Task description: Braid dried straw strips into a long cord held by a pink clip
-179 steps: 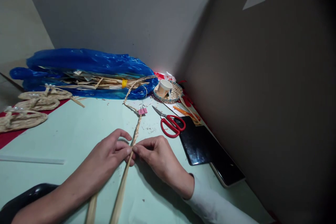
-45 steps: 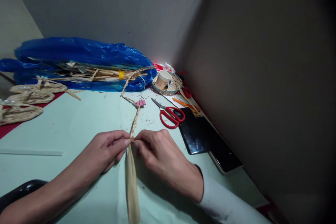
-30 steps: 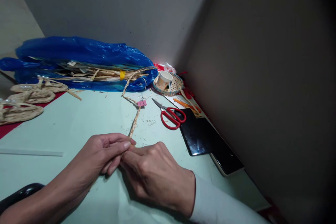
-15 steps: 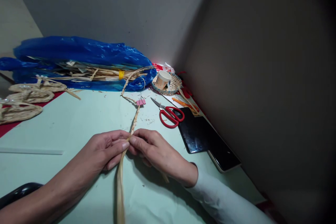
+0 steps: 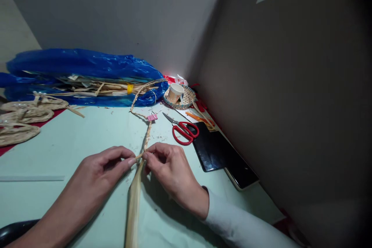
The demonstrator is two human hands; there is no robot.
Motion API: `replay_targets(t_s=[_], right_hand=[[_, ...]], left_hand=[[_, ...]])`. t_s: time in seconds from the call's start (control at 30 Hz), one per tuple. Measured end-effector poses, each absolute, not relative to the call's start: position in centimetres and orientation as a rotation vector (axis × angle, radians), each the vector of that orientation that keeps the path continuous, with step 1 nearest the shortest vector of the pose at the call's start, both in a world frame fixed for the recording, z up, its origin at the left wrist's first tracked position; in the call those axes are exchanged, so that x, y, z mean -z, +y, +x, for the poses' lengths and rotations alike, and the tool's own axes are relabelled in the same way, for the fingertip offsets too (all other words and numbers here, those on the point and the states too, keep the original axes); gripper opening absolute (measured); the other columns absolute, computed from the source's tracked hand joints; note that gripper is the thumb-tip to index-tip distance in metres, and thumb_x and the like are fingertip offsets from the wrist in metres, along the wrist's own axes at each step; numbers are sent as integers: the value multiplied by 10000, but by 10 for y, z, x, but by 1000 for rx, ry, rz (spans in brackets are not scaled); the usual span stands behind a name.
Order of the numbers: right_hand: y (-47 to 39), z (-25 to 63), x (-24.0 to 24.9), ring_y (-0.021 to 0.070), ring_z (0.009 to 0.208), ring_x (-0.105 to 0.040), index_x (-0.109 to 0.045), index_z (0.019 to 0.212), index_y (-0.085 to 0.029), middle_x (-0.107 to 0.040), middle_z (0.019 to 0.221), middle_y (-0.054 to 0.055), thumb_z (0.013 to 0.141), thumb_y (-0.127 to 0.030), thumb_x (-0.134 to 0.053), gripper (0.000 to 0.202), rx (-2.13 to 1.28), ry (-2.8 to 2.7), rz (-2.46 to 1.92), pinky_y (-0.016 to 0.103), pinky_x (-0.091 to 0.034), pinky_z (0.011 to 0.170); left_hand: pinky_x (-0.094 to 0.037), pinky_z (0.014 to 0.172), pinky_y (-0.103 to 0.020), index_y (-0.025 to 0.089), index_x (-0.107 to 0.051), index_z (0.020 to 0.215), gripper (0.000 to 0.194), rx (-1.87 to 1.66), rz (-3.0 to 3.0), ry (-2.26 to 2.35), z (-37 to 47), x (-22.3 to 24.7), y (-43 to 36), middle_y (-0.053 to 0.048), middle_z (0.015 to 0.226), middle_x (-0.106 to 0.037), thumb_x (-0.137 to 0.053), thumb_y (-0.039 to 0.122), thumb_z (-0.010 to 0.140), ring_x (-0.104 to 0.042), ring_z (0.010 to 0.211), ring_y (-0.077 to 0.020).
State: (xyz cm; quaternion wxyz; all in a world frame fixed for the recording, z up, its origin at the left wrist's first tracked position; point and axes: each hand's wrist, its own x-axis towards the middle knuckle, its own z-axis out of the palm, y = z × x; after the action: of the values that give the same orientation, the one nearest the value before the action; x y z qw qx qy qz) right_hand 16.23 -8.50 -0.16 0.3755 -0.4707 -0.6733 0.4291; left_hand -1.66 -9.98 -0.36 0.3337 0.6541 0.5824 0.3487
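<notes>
A thin braid (image 5: 147, 135) of dry pale fibre runs down the table from a pink binder clip (image 5: 152, 117). At its lower end my right hand (image 5: 168, 168) pinches the braid between thumb and index finger. Just left of it, my left hand (image 5: 109, 166) pinches a fibre strand that stretches sideways from the braid. A wide loose fibre strip (image 5: 134, 201) hangs from the same spot toward the near edge of the view. Beyond the clip, more braid curves up to the fibre bundle (image 5: 113, 87), which has a yellow tie.
A blue plastic bag (image 5: 84, 60) surrounds the bundle. Red-handled scissors (image 5: 185, 131), two dark devices (image 5: 210, 147) and a woven tray (image 5: 188, 97) with a paper cup (image 5: 176, 93) lie right of the braid. Woven soles (image 5: 21, 133) sit at the left; a white strip (image 5: 31, 178) is nearer.
My left hand has moved left, away from my right hand, drawing a strand out sideways. The loose strip below looks wider. The whole view has shifted slightly.
</notes>
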Motion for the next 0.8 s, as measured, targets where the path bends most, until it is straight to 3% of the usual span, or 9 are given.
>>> replay_targets(t_s=[0.1, 0.23, 0.33, 0.47, 0.63, 0.8], right_hand=[[-88, 162, 3, 103, 553, -533, -715, 733, -143, -668, 659, 11, 908, -204, -555, 245, -1084, -1729, -1171, 221, -380, 580], [-87, 163, 7, 89, 488, -510, -665, 685, -151, -574, 556, -26, 903, -196, -548, 252, -1181, -1722, -1123, 206, -371, 542], [-85, 163, 12, 86, 488, -504, -617, 661, -156, -522, 526, -39, 927, -223, -520, 291, -1309, -1700, -1059, 200, -373, 541], [-80, 162, 19, 77, 477, -443, -676, 736, -140, -514, 546, -45, 884, -261, -584, 212, -1418, -1615, -1067, 203, -336, 501], [-75, 159, 20, 86, 539, -448, -715, 765, -105, -549, 591, -29, 785, -199, -651, 115, -1443, -1498, -1121, 210, -357, 541], [-74, 157, 14, 113, 605, -529, -682, 750, -117, -624, 646, 2, 757, -119, -627, 56, -1450, -1431, -1080, 218, -394, 594]], left_hand=[[-484, 657, -223, 266, -725, 796, 199, -1080, 1927, 1476, -13, 9, -108, 38, 762, -712, -623, 420, 870, -672, 711, -154], [-459, 577, -213, 227, -704, 863, 177, -1196, 2310, 1318, -9, 16, -119, 47, 667, -597, -554, 258, 953, -608, 579, -109], [-453, 578, -239, 204, -669, 862, 202, -1210, 2550, 1234, -8, 18, -120, 30, 679, -576, -507, 173, 978, -594, 577, -121], [-456, 591, -253, 200, -677, 909, 237, -1221, 2754, 1148, -9, 21, -118, 8, 719, -598, -473, 101, 978, -615, 628, -144], [-462, 624, -245, 237, -703, 1019, 241, -1177, 2595, 1123, -10, 28, -118, 9, 765, -617, -485, 140, 989, -623, 668, -143], [-478, 769, -273, 274, -731, 865, 174, -1194, 2088, 1347, -14, 19, -106, -9, 913, -699, -595, 361, 930, -654, 877, -214]])
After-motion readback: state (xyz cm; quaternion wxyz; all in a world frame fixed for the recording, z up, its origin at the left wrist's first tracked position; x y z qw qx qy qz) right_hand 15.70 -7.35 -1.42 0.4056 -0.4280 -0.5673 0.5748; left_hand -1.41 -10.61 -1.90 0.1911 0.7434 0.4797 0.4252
